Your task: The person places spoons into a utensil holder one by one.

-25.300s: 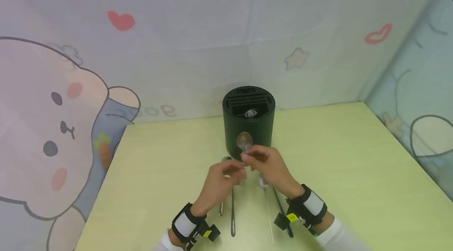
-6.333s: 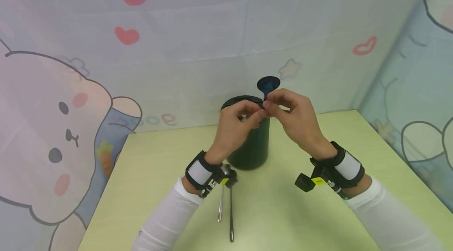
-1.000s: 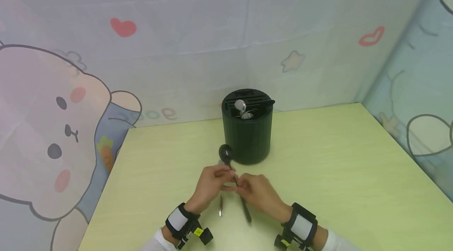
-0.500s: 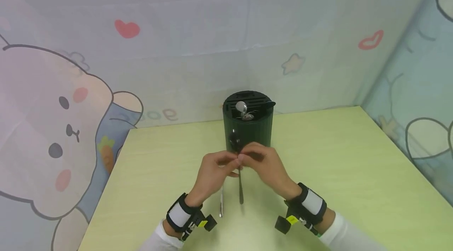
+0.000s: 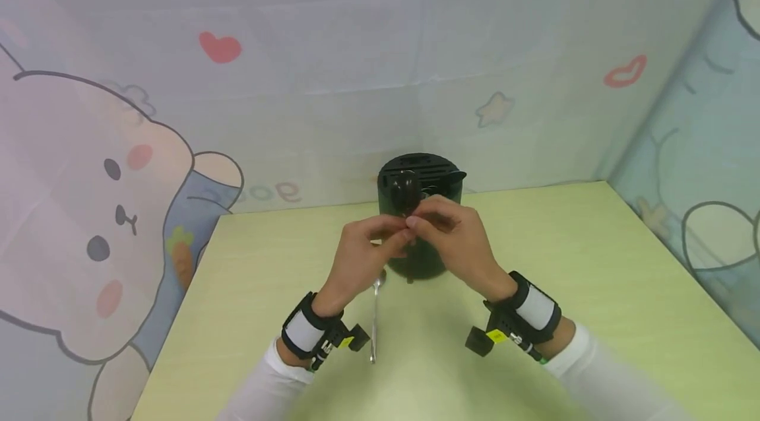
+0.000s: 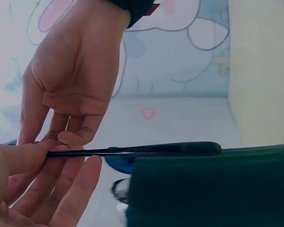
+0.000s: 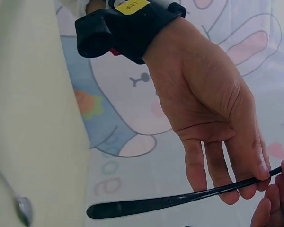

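A dark, long-handled spoon (image 5: pixel 406 191) stands bowl-up in front of the dark green utensil holder (image 5: pixel 421 268). My left hand (image 5: pixel 361 257) pinches its handle between thumb and fingers. Close beside it, my right hand (image 5: pixel 462 241) also pinches the handle. In the left wrist view the handle (image 6: pixel 180 149) points its end toward the holder's wall. The right wrist view shows its flattened handle end, with my left hand (image 7: pixel 203 94) on the thinner part. A dark blue spoon (image 5: pixel 456 177) and silver utensils sit in the holder, partly hidden by my right hand and the held spoon.
A silver spoon (image 5: pixel 375 322) lies on the pale yellow table (image 5: pixel 255 289), left of the holder's base. Behind the table hangs a cloth backdrop (image 5: pixel 332 111) with cartoon prints.
Both hands have raised the dark spoon from near the table to the holder's front. Since the oldest frames, a dark blue spoon has gone into the holder and fewer utensils lie on the table.
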Motion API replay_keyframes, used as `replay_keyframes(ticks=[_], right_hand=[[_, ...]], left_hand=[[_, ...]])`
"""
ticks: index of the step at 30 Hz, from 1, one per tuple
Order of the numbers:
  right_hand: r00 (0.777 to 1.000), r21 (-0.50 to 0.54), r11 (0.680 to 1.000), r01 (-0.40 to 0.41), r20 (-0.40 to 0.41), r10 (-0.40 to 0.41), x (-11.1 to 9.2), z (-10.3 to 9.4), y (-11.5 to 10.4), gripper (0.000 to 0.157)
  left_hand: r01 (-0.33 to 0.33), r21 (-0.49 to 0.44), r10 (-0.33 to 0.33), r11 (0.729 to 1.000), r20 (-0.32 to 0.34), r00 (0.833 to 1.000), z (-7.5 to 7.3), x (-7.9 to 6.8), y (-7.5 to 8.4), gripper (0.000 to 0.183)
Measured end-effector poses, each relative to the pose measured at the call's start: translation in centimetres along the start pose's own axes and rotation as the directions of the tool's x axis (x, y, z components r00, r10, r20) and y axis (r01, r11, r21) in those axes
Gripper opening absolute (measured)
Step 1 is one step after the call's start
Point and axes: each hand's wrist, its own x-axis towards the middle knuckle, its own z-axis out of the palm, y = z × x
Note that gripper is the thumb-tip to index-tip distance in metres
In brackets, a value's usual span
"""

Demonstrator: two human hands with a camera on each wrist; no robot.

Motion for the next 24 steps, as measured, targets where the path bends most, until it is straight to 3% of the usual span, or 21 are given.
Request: replay_keyframes(ticks=[8,24], right_hand=[[0.989,0.008,0.991,0.131,-0.075,-0.13,3.8,-1.4,-2.6,0.005],[0.977,-0.141,0.98,0.141,-0.138,-0.161,9.1,-2.2,-4.1,0.013]], left_hand=[[-0.136,-0.003,0.135,0.991,-0.099,0.986,-0.6,4.1,3.1,0.013],[-0.152,0.051,0.158,0.987,-0.178,0.971,-2.2,9.1,4.7,0.015]])
